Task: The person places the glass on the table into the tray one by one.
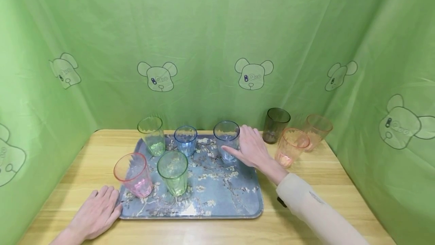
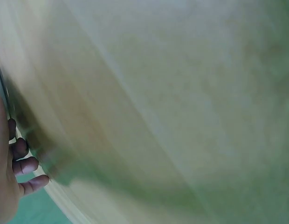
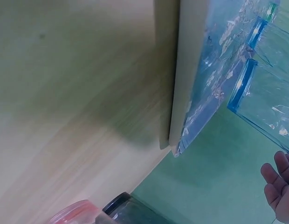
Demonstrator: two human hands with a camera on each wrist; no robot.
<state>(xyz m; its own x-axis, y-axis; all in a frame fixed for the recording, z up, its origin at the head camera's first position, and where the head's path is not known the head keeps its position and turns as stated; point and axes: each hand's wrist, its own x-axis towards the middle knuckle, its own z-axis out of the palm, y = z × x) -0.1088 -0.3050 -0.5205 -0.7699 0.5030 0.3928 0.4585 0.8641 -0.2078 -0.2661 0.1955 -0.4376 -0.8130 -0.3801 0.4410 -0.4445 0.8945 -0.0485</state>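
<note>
My right hand [image 1: 252, 147] is at the right side of a tall blue glass [image 1: 226, 135], thumb across its front and the other fingers along its far right side. In the right wrist view those fingers [image 3: 275, 181] are loosely bent beside the glass [image 3: 268, 100], not wrapped round it; contact is unclear. The glass stands upright on a blue flowered tray [image 1: 217, 199]. My left hand [image 1: 96, 211] rests flat on the table, fingertips by the tray's left edge. Also on the tray are a shorter blue glass [image 1: 185, 143], a pink glass [image 1: 136, 179] and two green glasses, one nearer [image 1: 175, 175], one farther [image 1: 153, 137].
Right of the tray, a dark grey glass [image 1: 276, 126] and two orange glasses, one nearer [image 1: 290, 148], one farther [image 1: 316, 131], stand on the wooden table [image 1: 306, 184]. A green cloth [image 1: 204, 22] with bear-head prints encloses the back and sides.
</note>
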